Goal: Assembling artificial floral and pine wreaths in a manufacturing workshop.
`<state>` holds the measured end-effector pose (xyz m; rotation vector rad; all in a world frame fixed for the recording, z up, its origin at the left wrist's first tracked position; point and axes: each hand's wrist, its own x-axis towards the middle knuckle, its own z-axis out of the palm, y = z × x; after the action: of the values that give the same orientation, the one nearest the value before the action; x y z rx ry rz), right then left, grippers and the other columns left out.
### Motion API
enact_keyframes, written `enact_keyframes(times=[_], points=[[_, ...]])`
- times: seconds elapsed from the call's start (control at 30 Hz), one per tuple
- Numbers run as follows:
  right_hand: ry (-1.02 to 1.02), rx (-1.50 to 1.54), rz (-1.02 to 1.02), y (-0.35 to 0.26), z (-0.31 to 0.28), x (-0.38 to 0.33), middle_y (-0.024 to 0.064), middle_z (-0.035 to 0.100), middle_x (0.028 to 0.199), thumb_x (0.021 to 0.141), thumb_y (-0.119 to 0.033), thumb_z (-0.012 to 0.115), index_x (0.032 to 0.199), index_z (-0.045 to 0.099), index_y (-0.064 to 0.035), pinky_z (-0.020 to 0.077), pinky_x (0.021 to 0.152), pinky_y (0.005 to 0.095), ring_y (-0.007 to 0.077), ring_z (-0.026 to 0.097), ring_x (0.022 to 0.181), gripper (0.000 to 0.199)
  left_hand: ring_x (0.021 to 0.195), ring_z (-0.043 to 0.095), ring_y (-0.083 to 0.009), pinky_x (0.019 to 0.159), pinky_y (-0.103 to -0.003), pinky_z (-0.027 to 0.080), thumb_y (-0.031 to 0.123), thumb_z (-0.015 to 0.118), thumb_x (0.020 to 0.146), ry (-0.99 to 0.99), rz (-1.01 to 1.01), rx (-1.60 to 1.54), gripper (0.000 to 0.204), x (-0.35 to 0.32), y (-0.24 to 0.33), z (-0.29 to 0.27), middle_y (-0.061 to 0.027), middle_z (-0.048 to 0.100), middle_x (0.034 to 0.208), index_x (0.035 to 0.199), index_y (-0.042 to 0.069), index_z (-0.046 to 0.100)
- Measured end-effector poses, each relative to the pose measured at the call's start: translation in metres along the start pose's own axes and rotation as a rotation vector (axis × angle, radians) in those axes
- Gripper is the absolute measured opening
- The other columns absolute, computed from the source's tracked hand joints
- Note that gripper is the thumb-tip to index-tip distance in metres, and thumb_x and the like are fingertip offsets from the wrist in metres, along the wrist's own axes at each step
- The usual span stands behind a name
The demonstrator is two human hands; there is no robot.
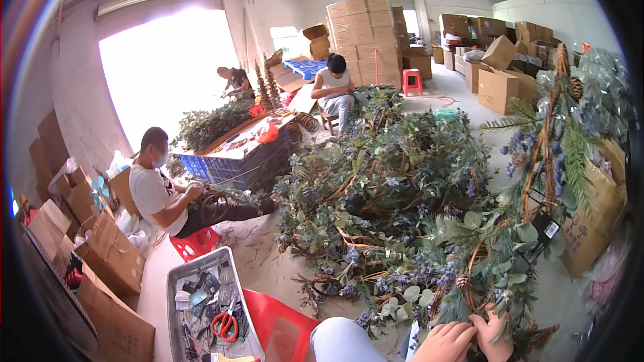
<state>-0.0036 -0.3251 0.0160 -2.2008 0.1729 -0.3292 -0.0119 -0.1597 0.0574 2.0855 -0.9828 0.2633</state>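
Observation:
At the lower right, my left hand (446, 343) and my right hand (493, 335) meet at the bottom of an artificial greenery wreath (496, 269). The wreath has eucalyptus leaves, pine sprigs, blue berries and a pine cone (461, 283) on brown twigs. My right hand is closed round its lower stems. The fingers of my left hand are pressed together beside the right thumb; what they pinch is hidden. A black hang tag (539, 236) dangles among the twigs above my hands.
A large heap of similar greenery (382, 181) lies ahead. On a red stool (285, 325), a metal tray (176, 308) holds red-handled scissors (225, 326) and small packets. Three people sit working beyond, around a blue crate table (241, 167). Cardboard boxes (587, 208) stand at right.

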Motion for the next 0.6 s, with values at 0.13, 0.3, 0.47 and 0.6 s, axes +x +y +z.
enact_keyframes(times=[0.13,0.3,0.47,0.6], points=[[-0.068,-0.063,-0.155,-0.007,0.0,-0.006,0.0187,0.057,0.077,0.082,-0.02,0.063,0.089,0.055,0.0035,0.0437,0.063,0.0427,0.0374,0.057,0.071,0.026,0.093,0.055,-0.0338,0.08,-0.044,0.041,0.013,0.056,0.079,0.107,-0.151,-0.043,0.033,0.003,-0.008,0.009,-0.0177,0.06,0.097,0.11,0.002,0.054],[-0.15,-0.272,-0.348,-0.018,0.0,-0.015,0.0214,0.057,0.073,0.084,-0.021,0.059,0.087,0.052,0.0026,0.0457,0.061,0.0449,0.0415,0.057,0.07,0.025,0.094,0.055,-0.0387,0.077,-0.047,0.045,0.02,0.059,0.081,-0.087,-0.362,0.094,0.051,0.003,-0.015,0.008,-0.017,0.056,0.103,0.126,0.001,0.044],[-0.21,-0.119,-0.239,-0.03,0.01,-0.016,0.0185,0.062,0.096,0.085,-0.007,0.049,0.123,0.047,-0.0041,0.0491,0.072,0.0399,0.0375,0.059,0.086,0.039,0.073,0.057,-0.0418,0.068,-0.05,0.045,0.016,0.054,0.077,-0.083,-0.597,-0.295,0.016,0.009,-0.042,0.012,-0.0202,0.059,0.068,0.085,0.002,0.058],[-0.142,0.04,-0.373,-0.028,0.02,-0.02,0.0207,0.054,0.122,0.084,-0.009,0.055,0.128,0.043,0.0007,0.046,0.091,0.0403,0.0366,0.055,0.109,0.047,0.067,0.056,-0.0406,0.062,-0.051,0.042,0.009,0.054,0.078,0.106,-0.455,-0.256,0.012,0.01,-0.046,0.019,-0.0198,0.059,0.065,0.069,0.001,0.058]])
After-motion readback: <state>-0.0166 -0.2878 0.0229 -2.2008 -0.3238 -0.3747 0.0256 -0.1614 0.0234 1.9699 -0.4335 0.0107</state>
